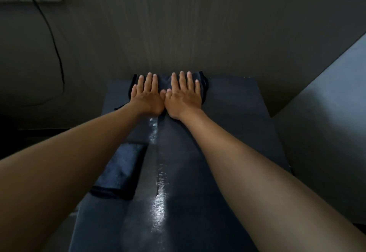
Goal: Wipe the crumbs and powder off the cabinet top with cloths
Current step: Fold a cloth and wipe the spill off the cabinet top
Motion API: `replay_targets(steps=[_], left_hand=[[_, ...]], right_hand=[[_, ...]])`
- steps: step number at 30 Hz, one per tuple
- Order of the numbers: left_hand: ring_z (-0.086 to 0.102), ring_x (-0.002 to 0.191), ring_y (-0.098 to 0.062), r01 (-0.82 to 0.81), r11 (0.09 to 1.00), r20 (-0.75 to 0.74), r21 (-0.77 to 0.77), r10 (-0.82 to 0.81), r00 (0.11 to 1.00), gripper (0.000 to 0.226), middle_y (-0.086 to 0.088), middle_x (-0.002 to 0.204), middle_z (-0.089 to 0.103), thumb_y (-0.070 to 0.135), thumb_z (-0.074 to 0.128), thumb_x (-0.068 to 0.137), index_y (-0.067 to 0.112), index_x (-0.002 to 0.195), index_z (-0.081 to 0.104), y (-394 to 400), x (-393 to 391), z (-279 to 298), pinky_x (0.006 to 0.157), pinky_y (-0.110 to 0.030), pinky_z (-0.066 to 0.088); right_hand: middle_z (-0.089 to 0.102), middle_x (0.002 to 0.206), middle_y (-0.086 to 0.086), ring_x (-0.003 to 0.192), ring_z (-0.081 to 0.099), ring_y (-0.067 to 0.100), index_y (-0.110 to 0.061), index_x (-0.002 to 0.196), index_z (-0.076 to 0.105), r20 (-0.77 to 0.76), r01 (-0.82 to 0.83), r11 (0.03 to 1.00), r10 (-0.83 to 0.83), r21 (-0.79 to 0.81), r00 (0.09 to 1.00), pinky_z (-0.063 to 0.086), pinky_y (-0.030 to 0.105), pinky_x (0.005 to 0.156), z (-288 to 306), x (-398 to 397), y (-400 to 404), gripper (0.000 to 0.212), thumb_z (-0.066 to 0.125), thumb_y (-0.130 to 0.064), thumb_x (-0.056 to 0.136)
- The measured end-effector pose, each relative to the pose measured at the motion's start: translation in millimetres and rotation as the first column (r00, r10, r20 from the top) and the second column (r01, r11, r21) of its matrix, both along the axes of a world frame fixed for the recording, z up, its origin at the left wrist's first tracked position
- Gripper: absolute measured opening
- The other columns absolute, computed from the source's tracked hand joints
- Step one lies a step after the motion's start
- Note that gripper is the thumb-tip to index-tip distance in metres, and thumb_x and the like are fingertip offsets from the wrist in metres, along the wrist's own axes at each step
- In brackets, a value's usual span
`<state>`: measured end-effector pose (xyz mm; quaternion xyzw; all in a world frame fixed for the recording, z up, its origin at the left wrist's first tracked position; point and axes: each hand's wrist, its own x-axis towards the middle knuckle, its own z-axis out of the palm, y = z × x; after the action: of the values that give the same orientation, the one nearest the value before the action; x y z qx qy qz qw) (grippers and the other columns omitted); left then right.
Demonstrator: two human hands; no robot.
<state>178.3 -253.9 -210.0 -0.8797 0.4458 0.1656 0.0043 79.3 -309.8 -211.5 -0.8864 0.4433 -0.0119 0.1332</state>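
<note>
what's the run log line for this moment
left hand flat on cloth | right hand flat on cloth | powder remains | spare cloth idle

No readable text or labels.

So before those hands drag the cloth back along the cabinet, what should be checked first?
1. Left hand flat on the dark cloth: ok.
2. Right hand flat on it beside the left: ok.
3. Cloth at the far end of the cabinet top, by the wall: ok.
4. White powder streak on the path toward the person: not ok, still there.
5. Second folded cloth lies left of the streak: ok.
6. Crumbs under the cloth: cannot tell.
</note>
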Motion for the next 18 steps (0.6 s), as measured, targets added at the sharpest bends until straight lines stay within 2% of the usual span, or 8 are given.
replay_targets(steps=[18], left_hand=[[-0.020,0.150,-0.022,-0.055,0.998,0.012,-0.009,0.055,0.998,0.064,0.000,0.163,-0.020,0.046,0.012,0.104,0.016,0.156,-0.013,64,73,-1,0.122,-0.041,-0.008]], right_hand=[[-0.009,0.164,0.007,0.149,-0.017,0.024,-0.017,0.157,0.000,0.012,-0.070,0.997,0.069,0.016,0.998,-0.011,0.046,0.119,2,76,57,0.061,0.016,-0.039,0.102]])
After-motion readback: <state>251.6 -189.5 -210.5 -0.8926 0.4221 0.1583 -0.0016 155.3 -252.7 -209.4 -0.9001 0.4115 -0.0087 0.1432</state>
